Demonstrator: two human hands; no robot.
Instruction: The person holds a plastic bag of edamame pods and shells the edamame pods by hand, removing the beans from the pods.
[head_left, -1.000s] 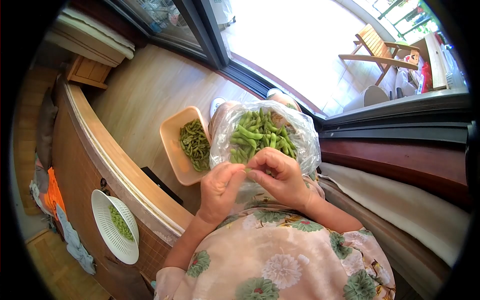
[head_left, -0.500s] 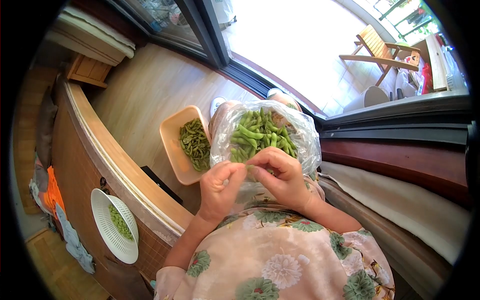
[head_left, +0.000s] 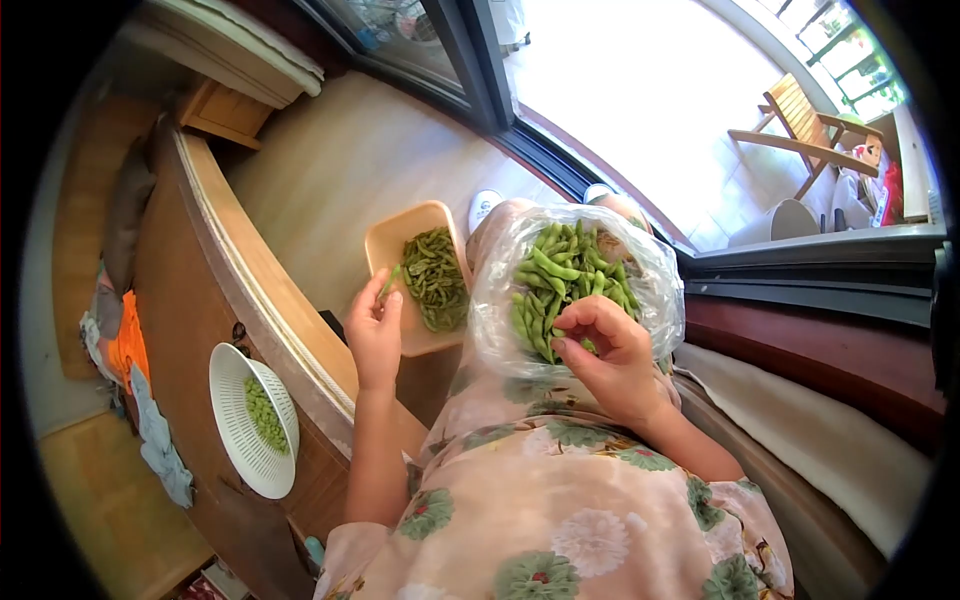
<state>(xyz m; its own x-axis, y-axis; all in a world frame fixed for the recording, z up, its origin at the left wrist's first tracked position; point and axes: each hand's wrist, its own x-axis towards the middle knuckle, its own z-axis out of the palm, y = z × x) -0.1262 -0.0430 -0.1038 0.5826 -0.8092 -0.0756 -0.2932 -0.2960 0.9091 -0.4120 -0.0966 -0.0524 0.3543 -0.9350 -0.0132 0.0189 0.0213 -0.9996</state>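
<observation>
My left hand [head_left: 375, 330] is over the near left edge of a peach plastic basin [head_left: 383, 240]. It pinches a green edamame pod [head_left: 391, 281] between thumb and fingers. Darker, flattened pods [head_left: 436, 278] are heaped in that basin. My right hand [head_left: 612, 358] hovers over the near side of a clear plastic bag [head_left: 655, 290] on my lap, its thumb and fingers curled together. Something green shows by its palm, too small to tell from the pods behind. Plump green edamame pods [head_left: 562, 268] fill the bag.
To my left, a white colander [head_left: 233, 430] with shelled green beans [head_left: 264, 415] stands on a brown mat-covered seat [head_left: 190, 330]. A sliding door frame [head_left: 550, 155] lies ahead, with a wooden folding chair [head_left: 800, 120] beyond it. Orange cloth [head_left: 128, 335] lies far left.
My hands, together over the bag's near edge before, are now apart. My left hand has moved left to the basin with the pod; my right stays by the bag. The view has shifted too.
</observation>
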